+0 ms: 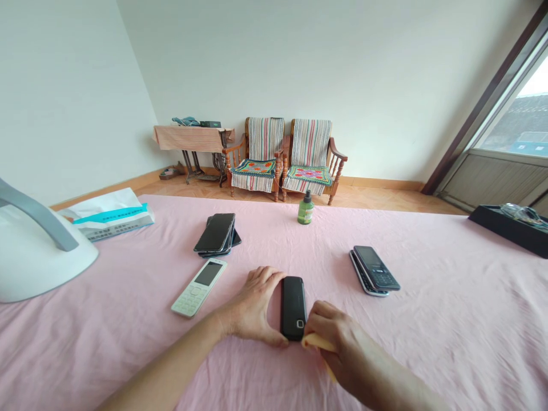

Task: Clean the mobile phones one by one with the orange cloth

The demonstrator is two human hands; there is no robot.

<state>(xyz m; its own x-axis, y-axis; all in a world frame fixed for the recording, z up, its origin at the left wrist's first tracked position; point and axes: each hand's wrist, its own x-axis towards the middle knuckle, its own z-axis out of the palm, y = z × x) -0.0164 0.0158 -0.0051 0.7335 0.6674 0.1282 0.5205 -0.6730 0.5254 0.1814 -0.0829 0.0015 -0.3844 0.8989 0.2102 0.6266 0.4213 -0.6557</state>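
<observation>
Beyond the far edge of the pink-covered surface (428, 274), two wooden armchairs (338, 153) stand side by side against a plain, pale back wall (240, 68). Striped throws (266, 137) drape over them, with multicoloured patterned seat mats (309, 173) on top. Left of them, near the corner with the left wall (72, 103), is a table with a dark metal treadle-style base (220, 160), its top covered by an orange striped cloth (188, 138). An orange-brown baseboard (381, 183) runs above the similarly toned floor (368, 197). Past the surface's far right corner, a dark frame (479, 91) borders a window (520, 128) with a panel (483, 174) beneath; bright daylight shows outside.
</observation>
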